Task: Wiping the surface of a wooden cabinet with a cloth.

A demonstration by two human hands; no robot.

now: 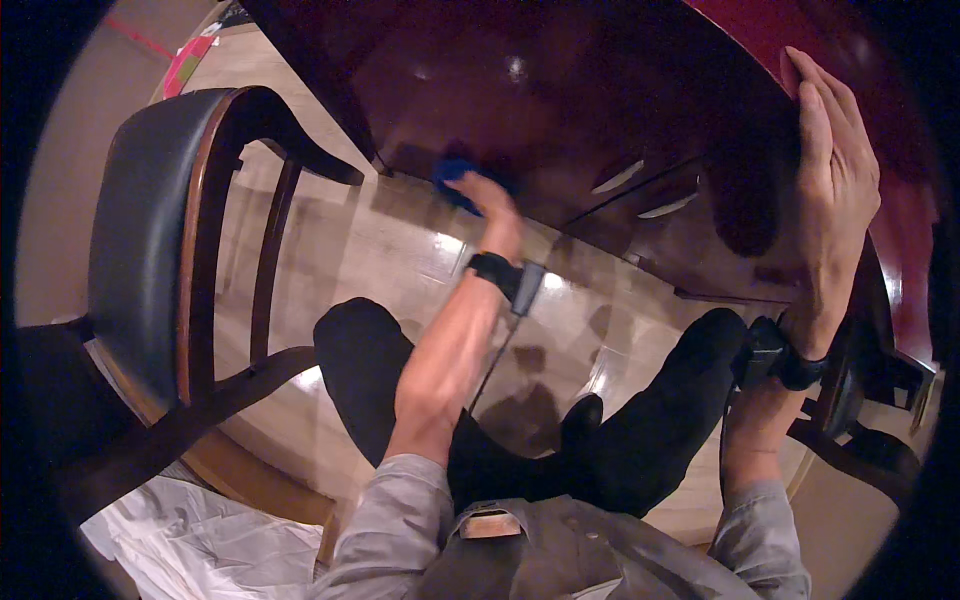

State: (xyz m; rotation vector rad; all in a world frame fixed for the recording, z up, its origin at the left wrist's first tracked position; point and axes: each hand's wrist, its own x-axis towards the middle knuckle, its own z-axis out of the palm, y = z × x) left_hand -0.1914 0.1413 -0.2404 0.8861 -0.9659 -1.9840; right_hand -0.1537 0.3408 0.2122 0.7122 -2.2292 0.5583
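My left hand (pixel 487 202) is slightly blurred and rests on a blue cloth (pixel 459 180) against the dark, glossy cabinet-like panel (pixel 480 97) in front of me. Part of the cloth is hidden beneath the fingers. Two curved metal handles (pixel 619 177) sit on the panel either side of a dark seam. At the right, my right hand (pixel 840 157) holds nothing visible; its fingers are extended close together beside the edge of a red surface (pixel 765 34). Whether its palm touches that edge is unclear. Both wrists wear black straps with small devices.
A chair with a black padded back (pixel 154 232) and dark wood frame stands at the left. White plastic sheeting (pixel 217 540) lies lower left. Another dark chair (pixel 862 442) is at the right. A pink and green item (pixel 187 66) is at upper left, and my knees are bent over the tiled floor.
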